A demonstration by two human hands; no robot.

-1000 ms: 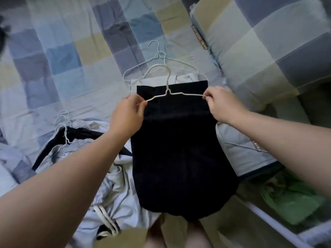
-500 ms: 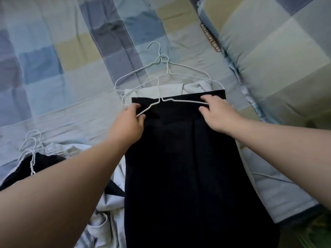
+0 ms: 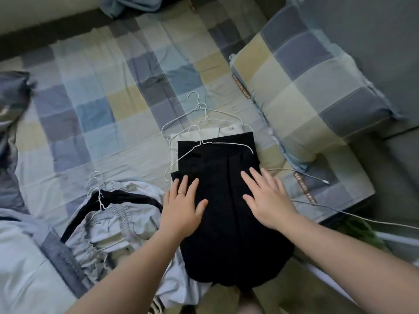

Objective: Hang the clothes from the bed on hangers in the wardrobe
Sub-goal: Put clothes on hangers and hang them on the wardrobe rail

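Observation:
A black garment lies flat on the bed with a white wire hanger at its top edge. My left hand rests flat on its left side, fingers straight. My right hand lies flat on its right side, fingers spread. Under the black garment's top a white garment shows, with more white wire hangers on it. To the left lies a heap of grey and black clothes with several wire hangers in it.
The checked bed sheet spreads to the far side. A checked pillow lies at the right. A white cable runs across the bed's right corner. Something green sits on the floor beside the bed.
Both hands have let go of the hanger and moved down onto the black garment, now lying flat on it. The camera has pulled back, showing more of the bed.

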